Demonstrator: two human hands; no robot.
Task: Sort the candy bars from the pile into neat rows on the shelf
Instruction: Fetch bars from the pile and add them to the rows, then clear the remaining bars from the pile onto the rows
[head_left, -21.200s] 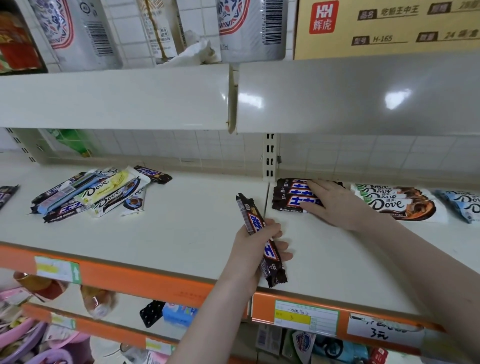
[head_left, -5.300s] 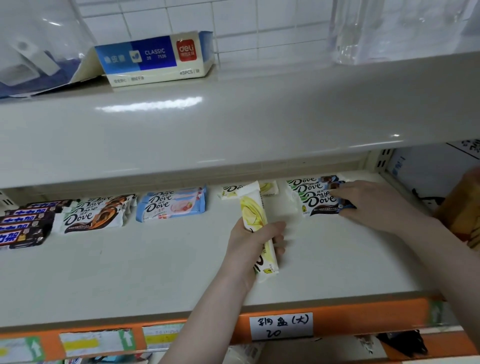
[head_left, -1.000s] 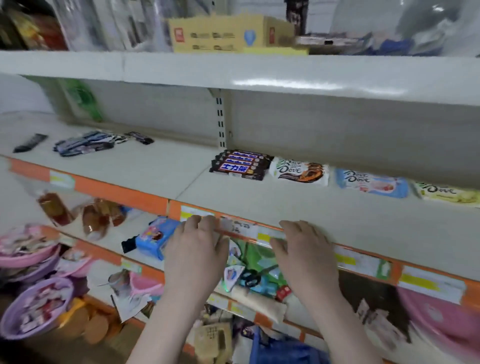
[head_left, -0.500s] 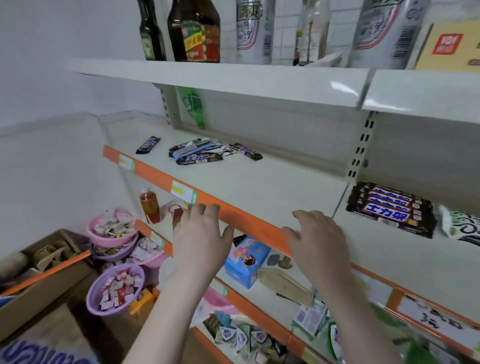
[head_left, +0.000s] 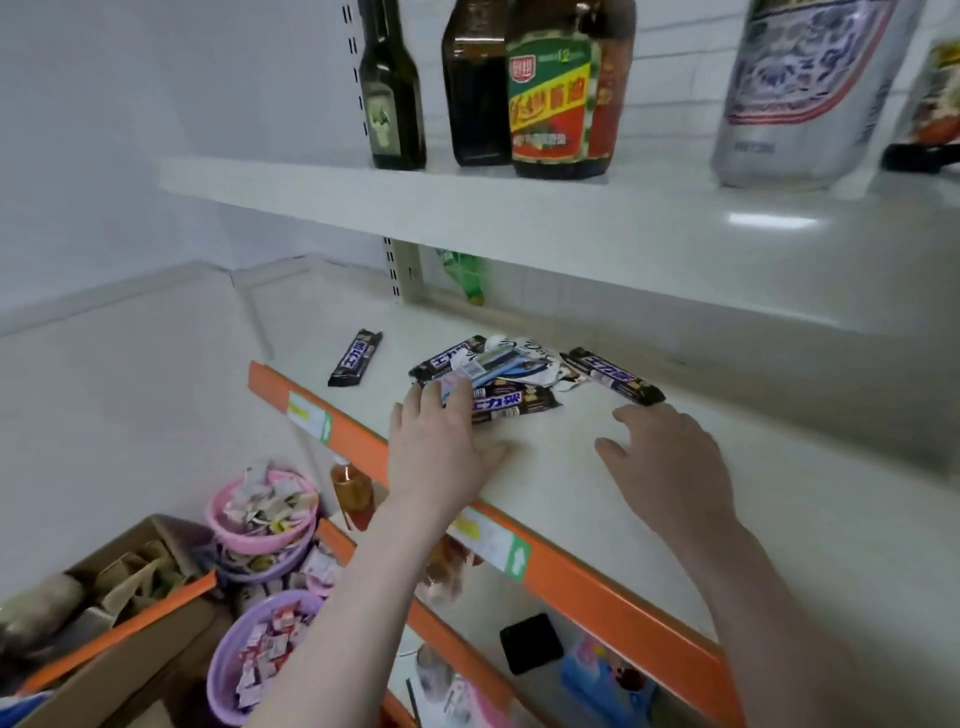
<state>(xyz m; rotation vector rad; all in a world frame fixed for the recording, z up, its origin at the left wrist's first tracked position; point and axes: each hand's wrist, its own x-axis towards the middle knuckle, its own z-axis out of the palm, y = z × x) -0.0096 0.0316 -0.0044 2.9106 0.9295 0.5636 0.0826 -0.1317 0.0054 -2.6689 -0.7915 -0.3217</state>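
The pile of candy bars (head_left: 498, 376) lay loose on the shelf (head_left: 597, 467), a jumble of dark and pale wrappers overlapping at odd angles, near the back and toward the left end. One dark bar (head_left: 356, 358) lay apart to the left of the pile, and another dark bar (head_left: 615, 375) stuck out at its right edge. No neat rows showed anywhere in view, so judging from this stretch of shelf alone, a good share of the sorting was left: everything in the pile and the two strays was unsorted.

The left hand (head_left: 441, 447) rested flat on the shelf, fingers straight and touching the near edge of the pile, over a pale wrapper; it pinched nothing that could be made out. The right hand (head_left: 670, 457) was spread and relaxed, holding nothing, its fingertips just short of the right-hand dark bar.

The shelf had bare surface in front of the pile and off to the right, room enough to lay bars out. The orange front rail (head_left: 571, 571) marked the drop-off, just under the left wrist, with pink baskets (head_left: 262, 512) and a cardboard box (head_left: 119, 597) below. The upper shelf (head_left: 519, 218), carrying bottles (head_left: 558, 88), overhung the work area, so lifting room looked limited near the back.
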